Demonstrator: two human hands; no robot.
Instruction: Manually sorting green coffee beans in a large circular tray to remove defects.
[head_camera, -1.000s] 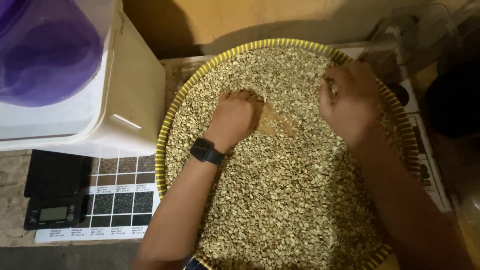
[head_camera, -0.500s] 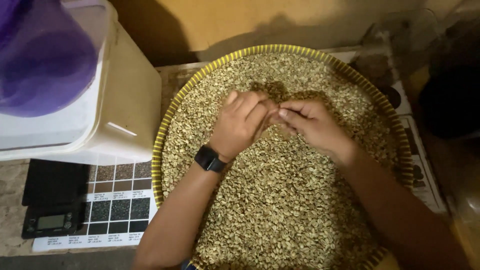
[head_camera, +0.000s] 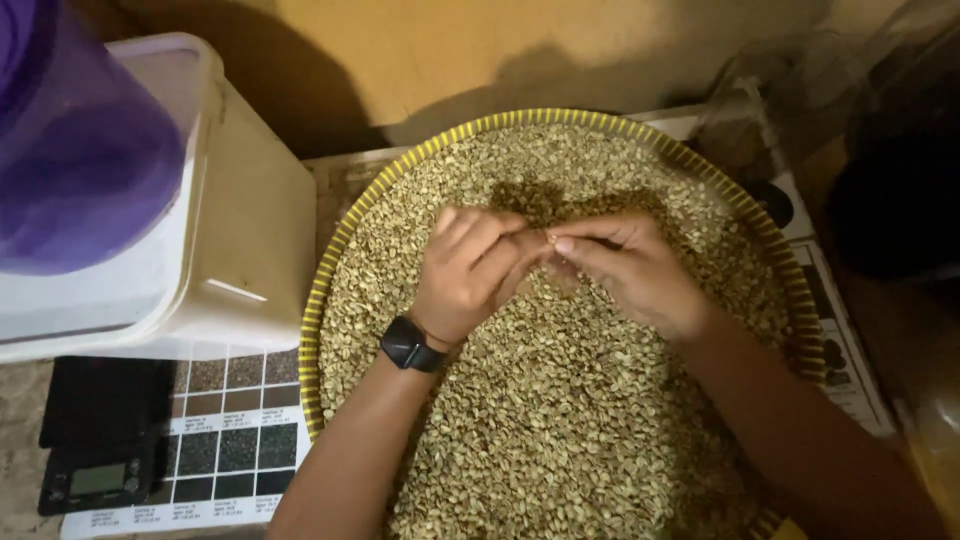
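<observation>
Pale green, dry, loose coffee beans (head_camera: 560, 400) filling round woven yellow-rimmed tray (head_camera: 345, 235): light, hard, rolling easily. Left hand (head_camera: 470, 270) and right hand (head_camera: 625, 265) meeting mid-tray, fingertips pinching closed; pinched item hidden.

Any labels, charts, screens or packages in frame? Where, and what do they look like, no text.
Scale screen: bottom left, small greyish rectangle on a black scale.
Swatch chart: under the bin, beside the scale; white sheet, grid of brown and black squares.
Printed sheet: right of the tray; white with dark round pictures.
Bin: left, white plastic box, no label showing.
</observation>
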